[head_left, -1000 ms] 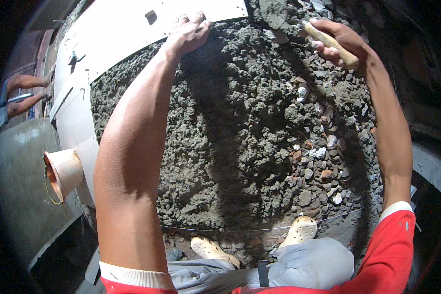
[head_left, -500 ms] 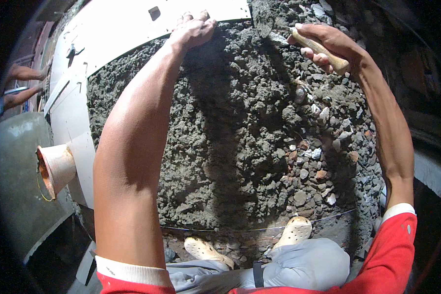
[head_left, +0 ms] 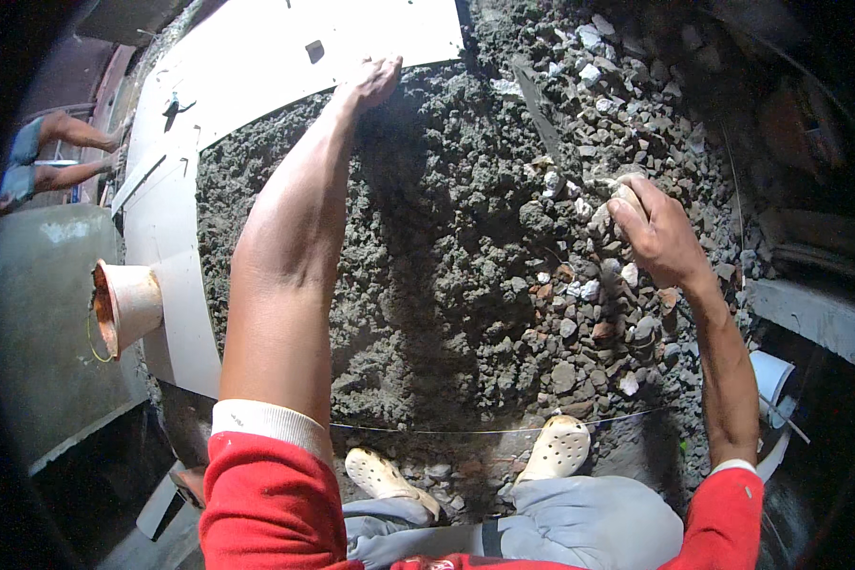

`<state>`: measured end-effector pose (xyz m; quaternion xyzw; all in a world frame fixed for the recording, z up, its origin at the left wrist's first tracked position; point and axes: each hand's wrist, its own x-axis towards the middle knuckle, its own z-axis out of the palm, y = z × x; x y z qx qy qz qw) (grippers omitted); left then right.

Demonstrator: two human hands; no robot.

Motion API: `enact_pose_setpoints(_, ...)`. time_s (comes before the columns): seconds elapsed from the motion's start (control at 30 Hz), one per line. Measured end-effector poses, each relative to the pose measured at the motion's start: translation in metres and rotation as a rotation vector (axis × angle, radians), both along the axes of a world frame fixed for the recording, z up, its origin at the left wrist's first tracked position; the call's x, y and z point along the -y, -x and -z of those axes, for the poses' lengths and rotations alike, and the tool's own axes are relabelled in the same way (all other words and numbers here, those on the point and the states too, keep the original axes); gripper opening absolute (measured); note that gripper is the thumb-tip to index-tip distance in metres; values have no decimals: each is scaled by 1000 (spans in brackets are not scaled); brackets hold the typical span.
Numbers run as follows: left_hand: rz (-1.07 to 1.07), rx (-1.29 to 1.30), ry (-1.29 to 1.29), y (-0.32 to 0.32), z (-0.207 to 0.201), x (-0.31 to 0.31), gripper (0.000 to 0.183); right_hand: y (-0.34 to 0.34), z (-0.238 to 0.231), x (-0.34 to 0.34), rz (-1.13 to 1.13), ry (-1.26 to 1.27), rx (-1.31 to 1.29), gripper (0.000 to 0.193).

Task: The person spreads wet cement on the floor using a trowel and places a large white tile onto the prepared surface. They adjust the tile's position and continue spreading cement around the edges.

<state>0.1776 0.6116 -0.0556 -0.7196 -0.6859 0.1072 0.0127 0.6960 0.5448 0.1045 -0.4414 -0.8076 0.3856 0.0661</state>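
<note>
My right hand (head_left: 660, 233) is closed round the wooden handle of a trowel (head_left: 539, 112), over the border between grey mortar (head_left: 446, 256) and loose stones (head_left: 579, 370). The trowel's long grey blade points away and slightly left, low over the mortar; whether it touches cannot be told. At the far side, my left hand (head_left: 375, 84) rests on the edge of a large white tile (head_left: 247, 66), fingers stretched over it and holding nothing. The mortar is rough and lumpy, running up to the tile's edge.
A dirty white bucket (head_left: 133, 302) lies tipped at the left. A thin string (head_left: 503, 432) crosses in front of my cream clogs (head_left: 558, 448). Another person's bare limbs (head_left: 76, 133) show at far left. A white container (head_left: 771, 375) stands at right.
My right hand has come nearer with the trowel, its blade now showing over the mortar. My left hand stays at the tile's edge. The whole view has shifted slightly.
</note>
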Motion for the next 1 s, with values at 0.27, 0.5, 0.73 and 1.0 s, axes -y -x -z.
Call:
enact_pose_setpoints(0.27,-248,653,-304,-89,-105,129,58,16,37,-77,-229,-597,170,27)
enact_pose_setpoints(0.5,-231,758,-24,-132,-178,297,53,56,57,-115,-351,-259,24,36)
enact_pose_setpoints(0.73,-562,715,301,-153,-283,467,43,77,-45,-121,-711,-560,356,29)
enact_pose_setpoints(1.0,-780,777,270,-192,-319,578,40,111,-34,-81,-626,-89,336,37)
